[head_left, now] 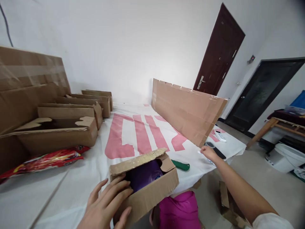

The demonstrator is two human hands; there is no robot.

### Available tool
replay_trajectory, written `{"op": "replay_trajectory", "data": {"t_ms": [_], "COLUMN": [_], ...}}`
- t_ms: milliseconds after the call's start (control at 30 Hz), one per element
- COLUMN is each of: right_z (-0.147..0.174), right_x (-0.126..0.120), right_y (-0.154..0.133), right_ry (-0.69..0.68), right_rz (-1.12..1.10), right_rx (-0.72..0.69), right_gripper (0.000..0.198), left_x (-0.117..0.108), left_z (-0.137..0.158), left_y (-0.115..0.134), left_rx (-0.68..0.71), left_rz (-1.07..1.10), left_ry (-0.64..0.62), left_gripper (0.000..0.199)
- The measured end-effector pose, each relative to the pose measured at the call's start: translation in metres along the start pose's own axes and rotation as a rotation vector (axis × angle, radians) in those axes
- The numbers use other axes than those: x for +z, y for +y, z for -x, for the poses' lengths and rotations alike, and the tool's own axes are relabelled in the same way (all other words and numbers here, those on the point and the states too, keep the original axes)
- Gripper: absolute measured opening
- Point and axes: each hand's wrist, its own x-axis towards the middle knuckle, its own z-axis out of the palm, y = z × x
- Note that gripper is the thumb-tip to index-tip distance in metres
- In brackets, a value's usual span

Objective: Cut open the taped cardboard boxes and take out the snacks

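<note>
My left hand [108, 200] grips the left end of an open cardboard box [152, 197] at the table's near edge, fingers over the opening and thumb on the near side. Inside the box lies a shiny purple package [144, 175]. A green handle [181, 165] sticks out from behind the box, its other end hidden. My right hand [208, 153] is reached out to the right, fingers pinched together by the lower corner of a standing cardboard panel [188, 111]. A small white bit shows at its fingertips, too small to name. Beside it are a round, clear-looking object [210, 144] and a flat black object [219, 152].
Several open cardboard boxes [57, 136] line the table's left side before a tall cardboard sheet [30, 73]. A red packet [47, 160] lies in front. White cloth with pink lettering [145, 133] covers the table. A white bucket [286, 157] and another box [230, 203] are on the floor.
</note>
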Motion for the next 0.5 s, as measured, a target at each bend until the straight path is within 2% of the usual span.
{"op": "replay_trajectory", "data": {"t_ms": [100, 233, 367, 500], "right_z": [0.002, 0.002, -0.009, 0.000], "right_x": [0.020, 0.034, 0.035, 0.032], "right_y": [0.036, 0.051, 0.026, -0.036], "right_ry": [-0.046, 0.012, 0.138, 0.174], "right_rz": [0.101, 0.187, 0.136, -0.012], "right_rx": [0.115, 0.115, -0.080, -0.347], "right_gripper": [0.027, 0.023, 0.017, 0.029], "left_x": [0.001, 0.000, 0.000, -0.001], "left_z": [-0.003, -0.005, -0.006, -0.009], "left_y": [-0.002, 0.001, 0.009, 0.014], "left_rx": [0.035, -0.023, -0.125, -0.150], "left_rz": [-0.112, -0.086, 0.008, 0.081], "left_ry": [-0.061, -0.057, -0.006, -0.042], "left_gripper": [0.032, 0.036, 0.034, 0.027]}}
